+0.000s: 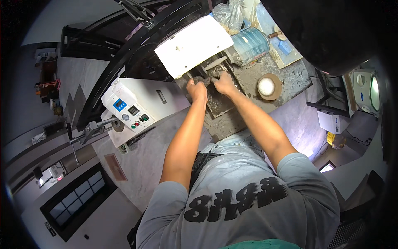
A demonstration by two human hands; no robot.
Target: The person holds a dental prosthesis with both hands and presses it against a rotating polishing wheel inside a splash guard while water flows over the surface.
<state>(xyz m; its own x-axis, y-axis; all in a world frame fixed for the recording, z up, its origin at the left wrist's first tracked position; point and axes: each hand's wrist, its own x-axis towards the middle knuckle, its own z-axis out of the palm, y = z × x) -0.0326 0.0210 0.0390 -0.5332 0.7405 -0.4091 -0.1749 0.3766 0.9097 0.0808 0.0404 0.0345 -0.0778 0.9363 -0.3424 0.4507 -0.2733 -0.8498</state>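
My left hand (197, 90) and my right hand (224, 83) reach in under the front edge of a white machine cover (197, 43). Fingers on both hands are curled closed around something small, dark and wet-looking, too hidden to name. Just past the fingers, a pale rod-like shaft (216, 63) sticks out below the cover. Under my wrists lies a dark, muddy tray (219, 104) smeared with grey sludge. The cover hides most of what is beneath it.
Right of the cover lies a blue-tinted water jug (251, 45); a bowl of white material (266, 87) stands nearer. Plastic bags (229, 15) are piled at the back. A white control box (132, 110) with dials and buttons stands left. A large black shape (323, 33) looms upper right.
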